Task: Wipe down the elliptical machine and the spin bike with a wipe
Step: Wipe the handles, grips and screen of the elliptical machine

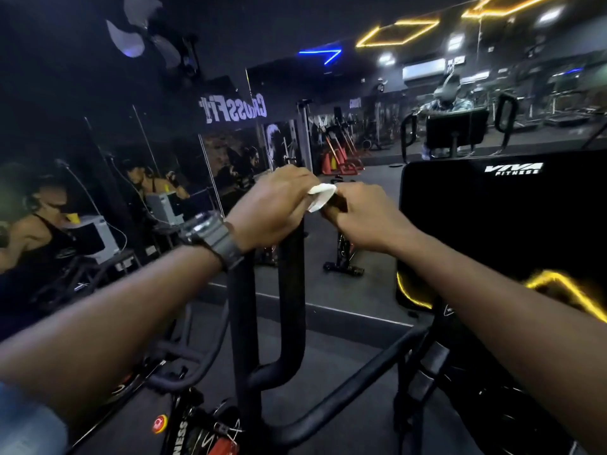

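Wipe [322, 197] pinched between left hand [272, 208] and right hand [364, 218], atop handlebar [290, 274].

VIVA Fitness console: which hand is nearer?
Right. The right hand holds the wipe just left of the console; the left hand, gripping the handlebar loop, sits farther left.

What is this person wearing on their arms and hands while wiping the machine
Both forearms are bare, and neither hand is gloved. The left hand has a chunky dark digital-style watch with a wide black strap on its wrist. The right hand shows no watch, band or ring that I can make out. A bit of blue fabric, maybe a sleeve, shows at the lower left edge.
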